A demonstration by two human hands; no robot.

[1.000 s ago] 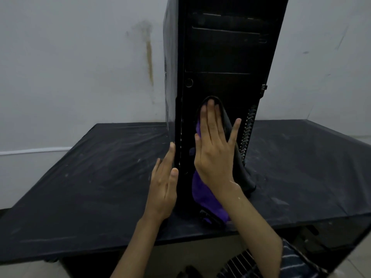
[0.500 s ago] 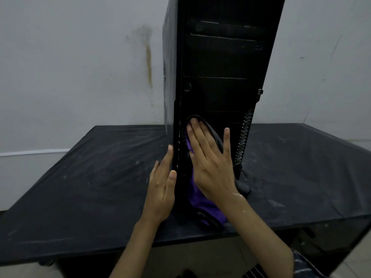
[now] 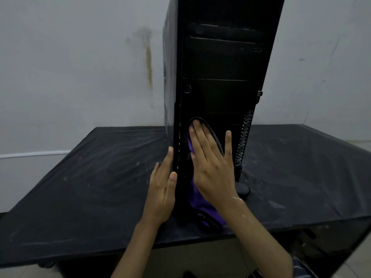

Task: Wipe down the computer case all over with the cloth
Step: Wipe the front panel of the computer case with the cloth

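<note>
Ok, tower-style computer case (image 3: 220, 67) stands upright on the black counter (image 3: 90, 187), front panel facing the person. Right hand (image 3: 212, 167) is flat on the lower front of the case w/ the purple-and-black cloth (image 3: 197, 203) sandwiched under it. Grip is spread: fingers straight, thumb out toward the vent slats (image 3: 244, 137) on the case's right edge, nothing pinched. Makes sense, since a flat palm puts even pressure over a wide patch, so the cloth drags dust instead of bunching. Loose end of the cloth hangs to the foot of the case, touching the counter.

Left hand (image 3: 162, 195) lies flat vs. the case's left front corner, fingers straight & together, thumb on the front edge. Looks like a brace so the tall, narrow box doesn't slide or tip under the rubbing.

My read: mid-wipe on the front panel; upper bays, top, sides & back prob. yet to do. Risk: push too hard up high & the case could rock backward. Counter around the case is streaked w/ pale dust.
</note>
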